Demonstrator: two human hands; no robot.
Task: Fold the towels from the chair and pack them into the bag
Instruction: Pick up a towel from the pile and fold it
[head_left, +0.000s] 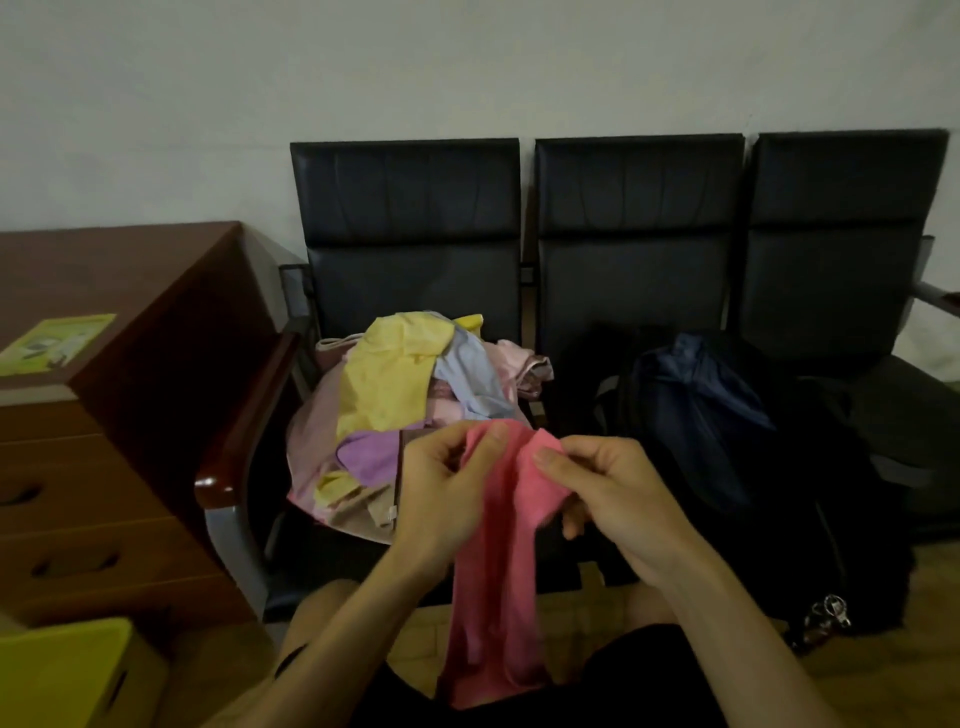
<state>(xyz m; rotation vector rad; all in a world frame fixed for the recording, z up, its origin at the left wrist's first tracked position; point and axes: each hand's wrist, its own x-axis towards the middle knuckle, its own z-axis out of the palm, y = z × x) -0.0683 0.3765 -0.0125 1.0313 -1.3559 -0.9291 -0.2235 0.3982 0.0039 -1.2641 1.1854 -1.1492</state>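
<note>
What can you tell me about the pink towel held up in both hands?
The pink soft-cloth towel is one plain coral colour, matte and slightly fuzzy. It is not yet folded: its top edge is bunched and pinched between the left hand and the right hand, and the rest hangs limp in long creases, in front of the pile of coloured towels on the black chair. Only the hands plainly touch it.
</note>
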